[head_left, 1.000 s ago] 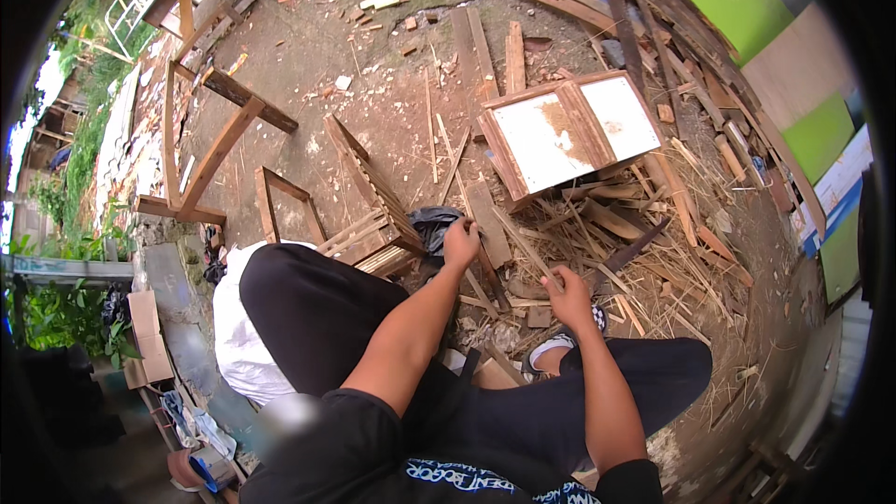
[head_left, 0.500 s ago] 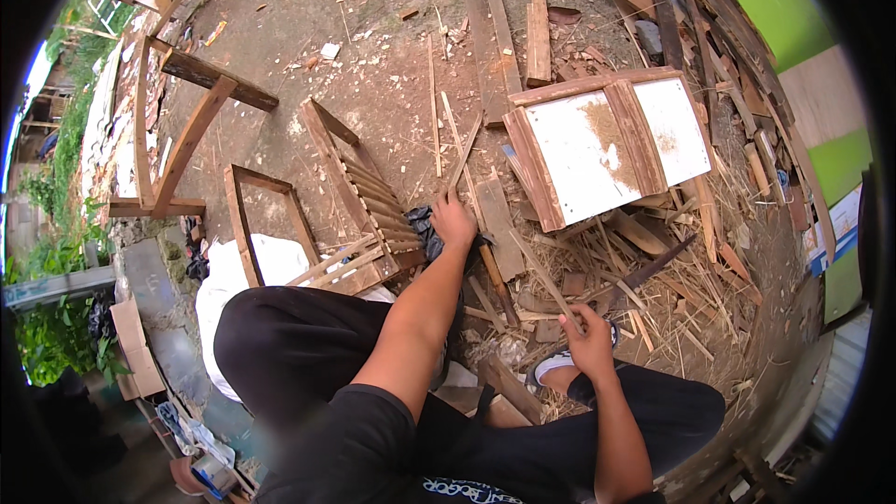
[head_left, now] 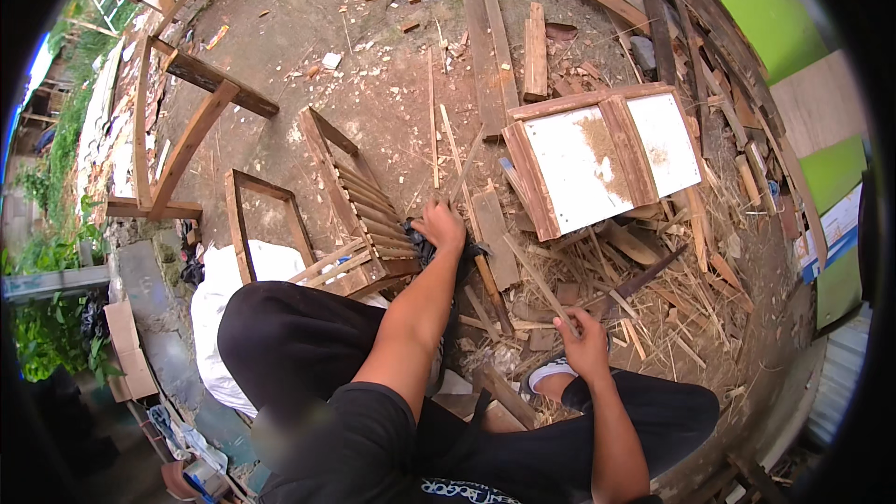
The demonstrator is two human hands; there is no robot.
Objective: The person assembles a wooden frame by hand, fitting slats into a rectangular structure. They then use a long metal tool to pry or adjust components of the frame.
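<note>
A thin wooden stick (head_left: 534,273) is held by its near end in the right hand (head_left: 585,343), the grip closed around it. From there the stick is slanted up and leftward, its far end seen just beside a short flat plank (head_left: 494,229) on the ground. The left hand (head_left: 441,225) is reached forward, back uppermost, above a crumpled black bag (head_left: 422,244); whether anything is held in that grip cannot be told, since the fingers are partly hidden. Just left of the bag, a slatted wooden frame (head_left: 357,203) is seen tilted. To the right, a white panel (head_left: 581,168) crossed by brown wood is surrounded by scraps and splinters.
</note>
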